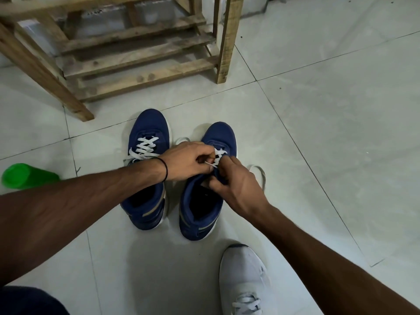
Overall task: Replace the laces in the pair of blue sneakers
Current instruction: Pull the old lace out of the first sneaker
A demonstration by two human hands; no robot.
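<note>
On tiles [318,110] by a wooden rack [141,62], left hand [188,162] pinches lace [219,154], right hand [238,189] grips sneaker [218,133], its middle hidden.

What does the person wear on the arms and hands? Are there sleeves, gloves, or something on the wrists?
The left forearm and the right forearm are bare, with no sleeves in view. The left hand has a thin black band round its wrist. The right hand shows no glove, ring, watch or band on the parts in view.
</note>
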